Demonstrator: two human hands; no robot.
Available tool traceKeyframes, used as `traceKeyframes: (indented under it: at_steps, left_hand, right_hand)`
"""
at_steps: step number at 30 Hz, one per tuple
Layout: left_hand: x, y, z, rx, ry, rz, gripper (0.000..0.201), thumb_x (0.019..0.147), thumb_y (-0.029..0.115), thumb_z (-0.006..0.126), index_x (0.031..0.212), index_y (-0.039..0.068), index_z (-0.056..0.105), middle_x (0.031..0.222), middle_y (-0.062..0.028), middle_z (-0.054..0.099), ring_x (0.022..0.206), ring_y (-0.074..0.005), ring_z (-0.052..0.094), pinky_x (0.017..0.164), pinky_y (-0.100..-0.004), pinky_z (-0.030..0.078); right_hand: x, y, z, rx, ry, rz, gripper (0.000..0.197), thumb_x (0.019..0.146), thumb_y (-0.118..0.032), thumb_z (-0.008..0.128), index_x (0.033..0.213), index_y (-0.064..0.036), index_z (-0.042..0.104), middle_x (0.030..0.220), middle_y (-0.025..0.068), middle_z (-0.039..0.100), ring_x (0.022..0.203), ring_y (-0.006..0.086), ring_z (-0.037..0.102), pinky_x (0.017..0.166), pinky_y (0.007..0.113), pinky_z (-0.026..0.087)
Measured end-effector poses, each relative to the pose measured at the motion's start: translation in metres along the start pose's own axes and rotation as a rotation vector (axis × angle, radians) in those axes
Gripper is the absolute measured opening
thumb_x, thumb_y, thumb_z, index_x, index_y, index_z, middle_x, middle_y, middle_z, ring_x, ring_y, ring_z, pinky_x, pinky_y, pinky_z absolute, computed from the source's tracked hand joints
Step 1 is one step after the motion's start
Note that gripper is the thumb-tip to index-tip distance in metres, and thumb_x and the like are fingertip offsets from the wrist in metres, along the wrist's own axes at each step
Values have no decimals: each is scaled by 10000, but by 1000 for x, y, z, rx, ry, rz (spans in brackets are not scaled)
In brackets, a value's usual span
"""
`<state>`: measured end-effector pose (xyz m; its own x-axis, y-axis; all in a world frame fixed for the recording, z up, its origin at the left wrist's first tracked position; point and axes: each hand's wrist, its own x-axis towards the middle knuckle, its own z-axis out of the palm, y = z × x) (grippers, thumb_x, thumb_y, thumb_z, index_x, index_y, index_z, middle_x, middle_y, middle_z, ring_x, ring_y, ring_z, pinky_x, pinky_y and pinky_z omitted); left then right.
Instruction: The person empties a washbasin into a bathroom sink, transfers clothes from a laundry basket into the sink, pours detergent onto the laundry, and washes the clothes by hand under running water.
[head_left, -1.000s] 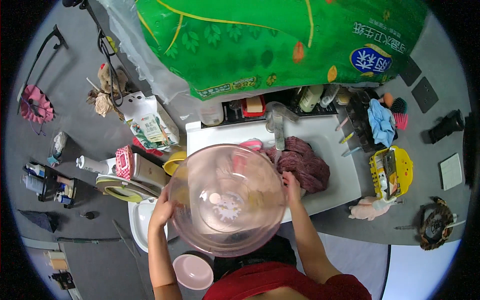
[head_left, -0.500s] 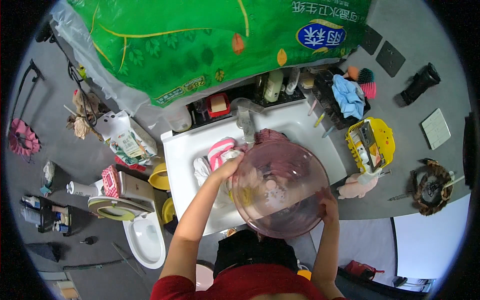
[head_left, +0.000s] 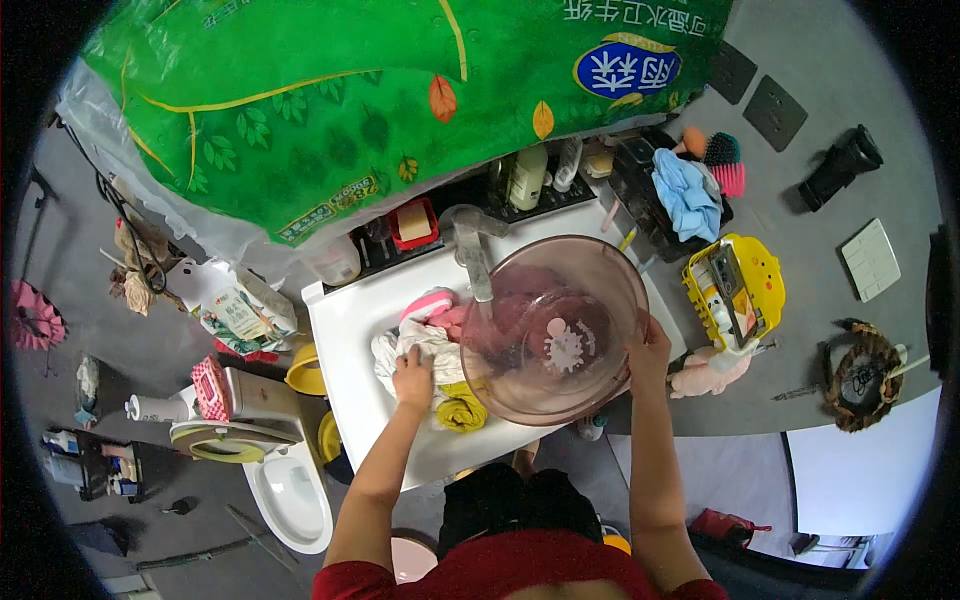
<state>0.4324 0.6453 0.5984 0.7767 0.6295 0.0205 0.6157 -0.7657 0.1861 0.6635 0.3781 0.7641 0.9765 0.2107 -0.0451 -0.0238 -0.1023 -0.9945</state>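
Observation:
A translucent pinkish-brown basin point(head_left: 590, 385) is held above the right half of the white sink point(head_left: 345, 350), next to the faucet point(head_left: 472, 262). My right hand point(head_left: 648, 352) grips its right rim. On the left, my left hand point(head_left: 412, 380) rests on a white cloth point(head_left: 440, 358) in the sink, fingers a little apart. Beside that cloth lie a pink-and-white striped cloth point(head_left: 428, 304) and a yellow-green cloth point(head_left: 462, 408). Dark red fabric point(head_left: 530, 300) shows through the basin's clear wall; how much of it lies beneath is hard to make out.
Behind the sink are a red soap dish point(head_left: 414, 222) and bottles point(head_left: 527, 178), below a large green package point(head_left: 330, 110). To the right stand a yellow basket point(head_left: 765, 285) and a black box with blue cloth point(head_left: 687, 195). A toilet point(head_left: 290, 495) is at left.
My left hand has let go of the basin's left rim and moved down onto the white cloth. The basin has shifted slightly up, uncovering the yellow-green cloth. My right hand keeps its grip.

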Motion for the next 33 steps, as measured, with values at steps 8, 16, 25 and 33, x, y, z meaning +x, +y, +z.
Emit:
traceKeyframes:
  at_steps: [8,16,25,33]
  left_hand:
    - [23,-4,40,108,27,-30,414,775,199,467,1179,108,462,1279,-145,370,1129,-302,358,910,-434,296]
    - [32,-38,-22,-1400,-120,-265,434,898,376,389,1083,19,552,943,-47,586,772,-117,502,679,-250,402]
    - [1,-17,-109,-1432,-270,-518,304,767,69,514,1061,-8,529,799,-6,552,547,-68,471,459,-196,379]
    - [-9,7,-97,-1479,-214,-445,352,770,34,516,1122,10,519,723,3,515,550,-84,497,475,-213,416]
  right_hand:
    - [-1,27,35,180,-85,62,424,675,-23,552,1097,16,539,737,11,542,480,59,418,392,185,292]
    - [6,21,-13,141,-28,443,342,645,48,508,980,11,566,791,52,551,653,154,509,520,270,397]
    - [-6,31,10,191,-221,538,311,623,30,514,918,-48,574,538,-15,446,353,80,347,323,207,252]
    - [26,30,10,103,-210,431,393,641,31,478,1019,-17,574,805,35,600,377,78,389,323,212,298]
